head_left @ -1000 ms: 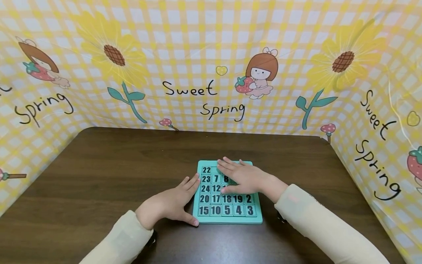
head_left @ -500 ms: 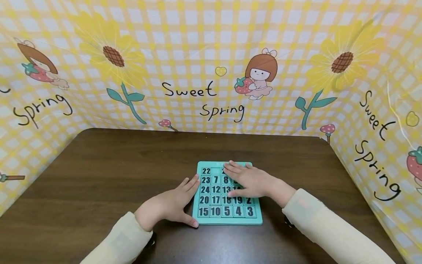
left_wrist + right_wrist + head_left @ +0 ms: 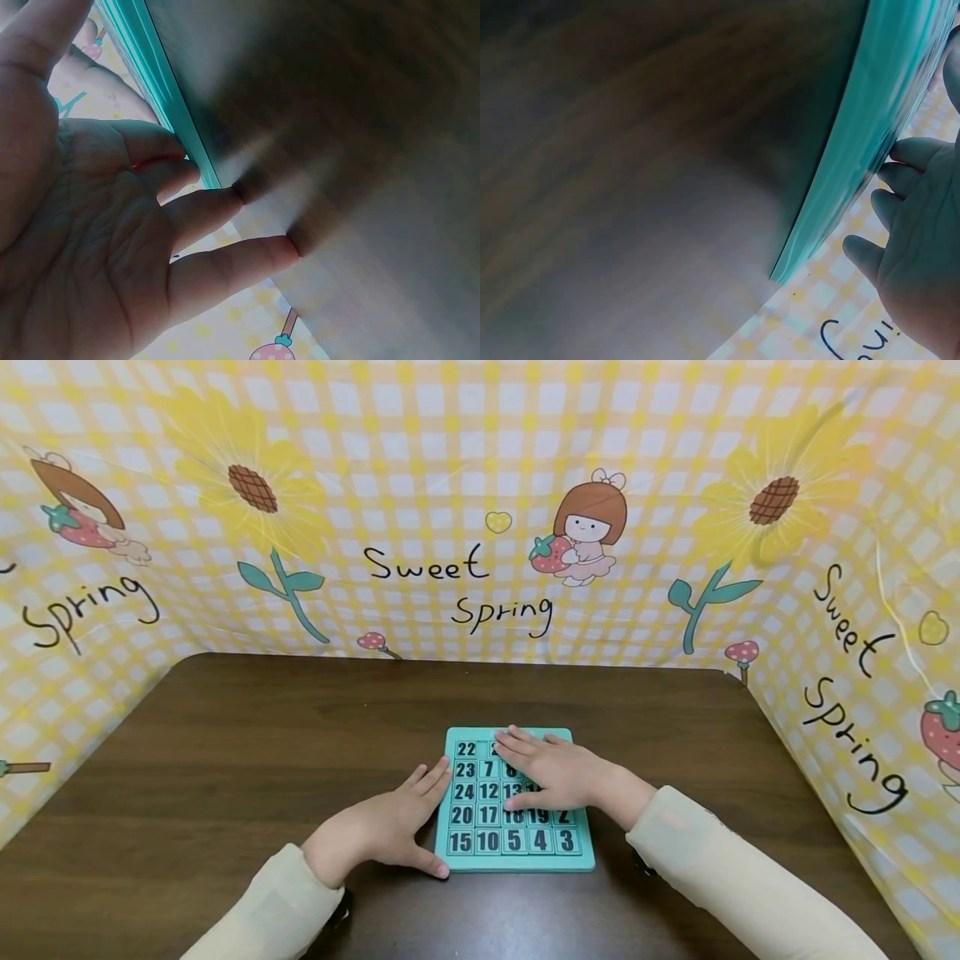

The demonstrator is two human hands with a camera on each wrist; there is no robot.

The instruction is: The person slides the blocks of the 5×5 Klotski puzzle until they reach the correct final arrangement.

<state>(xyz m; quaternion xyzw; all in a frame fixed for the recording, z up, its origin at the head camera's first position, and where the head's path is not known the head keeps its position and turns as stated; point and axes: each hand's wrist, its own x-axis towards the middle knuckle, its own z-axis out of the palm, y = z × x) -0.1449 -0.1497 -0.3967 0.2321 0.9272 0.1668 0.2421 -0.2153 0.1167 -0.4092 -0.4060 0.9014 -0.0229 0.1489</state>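
Note:
A teal sliding number puzzle (image 3: 517, 864) lies flat on the table, its tiles printed with black numbers. My left hand (image 3: 390, 822) rests along its left side, fingers extended against the edge and thumb at the near left corner. In the left wrist view, some fingertips touch the puzzle's side (image 3: 161, 82). Over the upper right of the puzzle spreads my right hand (image 3: 558, 770), fingertips on the top row. It covers several tiles there. A narrow gap shows beside the 22 tile (image 3: 466, 749). From the right wrist, the fingers (image 3: 864, 255) appear above the puzzle's face.
The dark wooden table (image 3: 300, 718) surrounds the puzzle. A yellow checked cloth (image 3: 420, 468) with printed flowers and "Sweet Spring" lettering stands along the back and both sides.
My right hand drew back to the right, then slid left again. A top-row tile under its fingers has shifted left, narrowing the gap beside 22. The left hand stays in place.

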